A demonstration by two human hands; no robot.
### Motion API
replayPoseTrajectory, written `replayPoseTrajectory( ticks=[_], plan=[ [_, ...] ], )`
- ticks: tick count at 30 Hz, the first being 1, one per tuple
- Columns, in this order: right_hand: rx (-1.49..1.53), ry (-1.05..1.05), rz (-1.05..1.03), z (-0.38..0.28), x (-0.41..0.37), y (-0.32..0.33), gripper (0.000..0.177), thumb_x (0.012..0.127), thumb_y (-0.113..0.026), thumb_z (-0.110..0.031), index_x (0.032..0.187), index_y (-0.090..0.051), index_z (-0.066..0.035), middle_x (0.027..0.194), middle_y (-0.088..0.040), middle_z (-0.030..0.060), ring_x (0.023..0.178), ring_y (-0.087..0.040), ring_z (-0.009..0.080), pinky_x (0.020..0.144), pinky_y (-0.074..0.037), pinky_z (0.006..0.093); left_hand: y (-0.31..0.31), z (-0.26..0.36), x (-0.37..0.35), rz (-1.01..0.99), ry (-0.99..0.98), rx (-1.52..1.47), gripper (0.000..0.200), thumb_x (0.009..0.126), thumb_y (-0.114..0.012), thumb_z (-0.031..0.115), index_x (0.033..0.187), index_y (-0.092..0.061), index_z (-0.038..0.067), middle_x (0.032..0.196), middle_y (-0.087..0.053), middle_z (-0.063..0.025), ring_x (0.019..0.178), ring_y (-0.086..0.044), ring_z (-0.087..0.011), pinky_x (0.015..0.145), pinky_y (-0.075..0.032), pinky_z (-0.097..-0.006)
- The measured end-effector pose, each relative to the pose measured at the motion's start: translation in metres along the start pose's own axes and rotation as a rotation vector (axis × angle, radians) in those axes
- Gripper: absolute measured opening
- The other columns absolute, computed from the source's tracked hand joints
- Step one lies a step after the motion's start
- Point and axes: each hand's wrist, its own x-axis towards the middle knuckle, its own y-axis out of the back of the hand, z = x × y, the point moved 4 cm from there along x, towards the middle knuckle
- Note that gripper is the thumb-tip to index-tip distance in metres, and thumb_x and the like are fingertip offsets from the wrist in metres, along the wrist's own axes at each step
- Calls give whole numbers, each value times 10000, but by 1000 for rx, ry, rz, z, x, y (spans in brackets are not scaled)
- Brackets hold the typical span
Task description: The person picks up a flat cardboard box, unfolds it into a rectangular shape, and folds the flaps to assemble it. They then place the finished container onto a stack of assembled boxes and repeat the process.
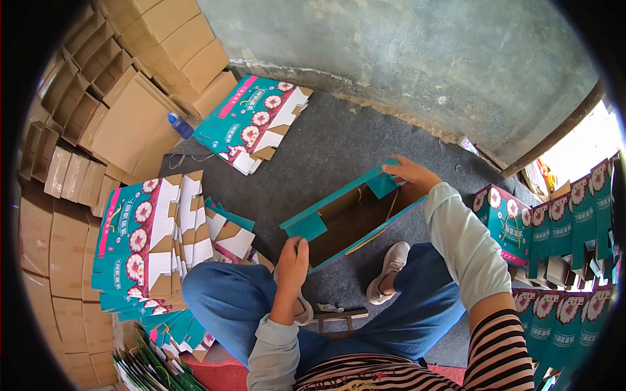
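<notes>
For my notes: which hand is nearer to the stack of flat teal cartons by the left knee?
Left. The left hand grips the open carton at its near end, right of the stack; the right hand holds the far flap, farther away.

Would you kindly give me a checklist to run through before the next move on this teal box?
1. Left hand on the near end of the box: ok.
2. Right hand gripping the far flap: ok.
3. Near flap tucked in: not ok, it sticks out.
4. Bottom of the box closed: cannot tell, hidden.
5. Shoe apart from the box: ok, though close.
6. Stack of flat boxes beside the left knee, probably reachable: ok.
</notes>
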Motion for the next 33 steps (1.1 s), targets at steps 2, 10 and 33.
replayPoseTrajectory(
  ticks=[2,10,33],
  plan=[
    [-19,18,-54,12,11,6,867,765,-656,-536,1435,-294,-121,1361,-437,163,1215,-463,303,976,-338,538,10,-2,-6,34,24,-21,389,942,-434,295,1100,-555,-38,1035,-610,-245,977,-592,-355,855,-445,-390],
    [-890,258,75,3,2,-10,713,693,-782,-294,1282,-462,-51,1242,-520,184,1175,-505,348,950,-428,427,24,-9,-14,97,-17,-38,323,948,-438,239,1113,-553,-13,997,-614,-199,894,-606,-311,829,-456,-369],
    [-1019,188,338,-15,-14,28,490,784,-643,-494,950,-626,-33,971,-640,175,873,-649,304,713,-517,407,-15,-11,11,-139,-165,622,822,733,-750,375,1395,-360,82,1477,-231,-230,1154,-507,-431,875,-489,-436]
  ],
)
